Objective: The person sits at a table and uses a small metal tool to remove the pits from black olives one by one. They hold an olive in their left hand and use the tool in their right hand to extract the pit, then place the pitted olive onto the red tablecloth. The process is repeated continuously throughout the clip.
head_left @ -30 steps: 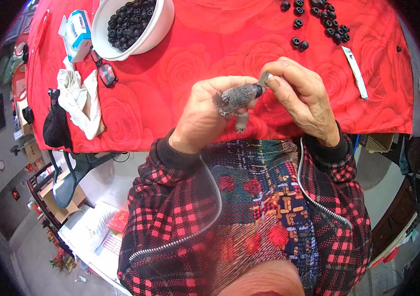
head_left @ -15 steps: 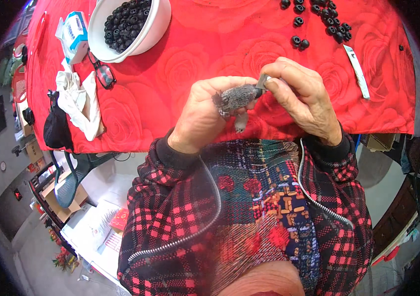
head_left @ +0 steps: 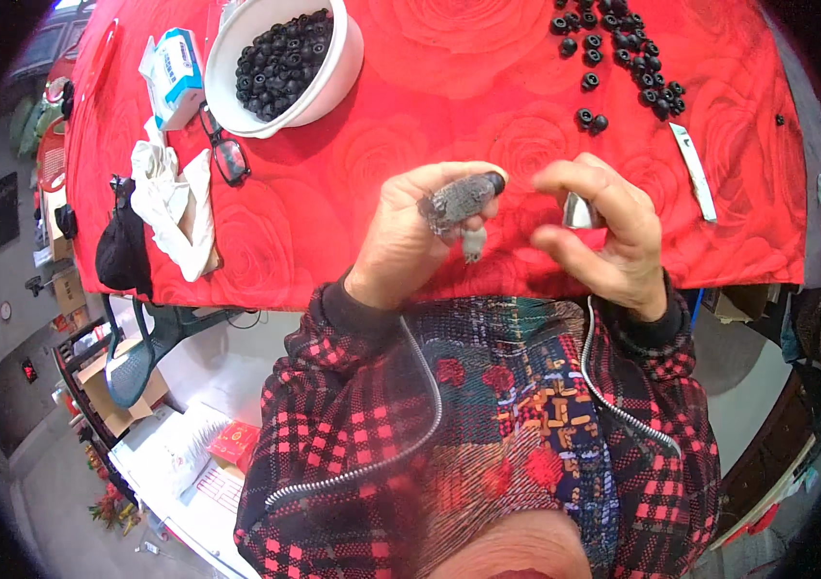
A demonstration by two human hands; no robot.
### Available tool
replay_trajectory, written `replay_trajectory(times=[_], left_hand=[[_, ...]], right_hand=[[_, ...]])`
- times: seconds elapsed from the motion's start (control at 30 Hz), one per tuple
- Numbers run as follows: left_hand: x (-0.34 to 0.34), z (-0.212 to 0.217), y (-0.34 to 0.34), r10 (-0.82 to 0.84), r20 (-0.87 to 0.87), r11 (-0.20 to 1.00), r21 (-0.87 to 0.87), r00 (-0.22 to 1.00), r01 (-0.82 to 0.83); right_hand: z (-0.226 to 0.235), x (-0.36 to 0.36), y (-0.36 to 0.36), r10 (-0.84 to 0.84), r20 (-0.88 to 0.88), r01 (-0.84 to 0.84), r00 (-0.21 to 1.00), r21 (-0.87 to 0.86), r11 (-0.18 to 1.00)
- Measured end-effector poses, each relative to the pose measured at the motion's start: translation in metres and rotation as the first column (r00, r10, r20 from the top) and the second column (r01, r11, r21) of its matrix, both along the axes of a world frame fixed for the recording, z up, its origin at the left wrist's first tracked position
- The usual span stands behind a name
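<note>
Black and slightly glossy, a small rounded piece (head_left: 498, 181) sits clamped in the left hand (head_left: 399, 230), against a mottled grey, knit-like finger cover (head_left: 459, 201) with a ragged edge, over the red, rose-patterned, cloth-covered worktop (head_left: 300, 193). The right hand (head_left: 615, 230) stands apart, thumb and forefinger spread; a thin silvery piece (head_left: 579, 211) shows inside it, its hold unclear.

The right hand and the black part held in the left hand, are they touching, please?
Apart: the head view shows red cloth between the right hand and the black part.
</note>
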State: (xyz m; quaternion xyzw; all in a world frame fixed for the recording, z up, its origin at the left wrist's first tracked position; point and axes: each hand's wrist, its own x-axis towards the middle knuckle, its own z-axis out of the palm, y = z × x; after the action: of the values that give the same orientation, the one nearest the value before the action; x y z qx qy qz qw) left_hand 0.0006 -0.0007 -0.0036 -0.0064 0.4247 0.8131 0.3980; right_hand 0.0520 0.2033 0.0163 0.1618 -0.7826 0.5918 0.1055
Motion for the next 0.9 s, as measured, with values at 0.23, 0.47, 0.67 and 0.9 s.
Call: replay_trajectory(times=[0.23, 0.47, 0.67, 0.9], left_hand=[[0.017, 0.005, 0.001, -0.06, 0.121, 0.994, 0.102, 0.991, 0.047], [0.027, 0.006, 0.0, -0.059, 0.291, 0.987, 0.157, 0.955, 0.014], [0.028, 0.01, 0.002, 0.031, -0.012, 0.996, 0.089, 0.999, -0.03], [0.026, 0.012, 0.009, 0.07, -0.785, 0.915, -0.196, 0.616, -0.353]], right_hand=[[-0.021, -0.002, -0.021, -0.106, -0.338, 0.153, 0.935, 0.116, 0.981], [-0.015, 0.005, -0.026, -0.127, -0.502, 0.223, 0.855, 0.134, 0.966], [-0.012, 0.012, -0.026, -0.178, -0.42, 0.223, 0.89, 0.062, 0.973], [-0.003, 0.02, -0.03, -0.151, 0.26, 0.205, 0.954, -0.195, 0.959]])
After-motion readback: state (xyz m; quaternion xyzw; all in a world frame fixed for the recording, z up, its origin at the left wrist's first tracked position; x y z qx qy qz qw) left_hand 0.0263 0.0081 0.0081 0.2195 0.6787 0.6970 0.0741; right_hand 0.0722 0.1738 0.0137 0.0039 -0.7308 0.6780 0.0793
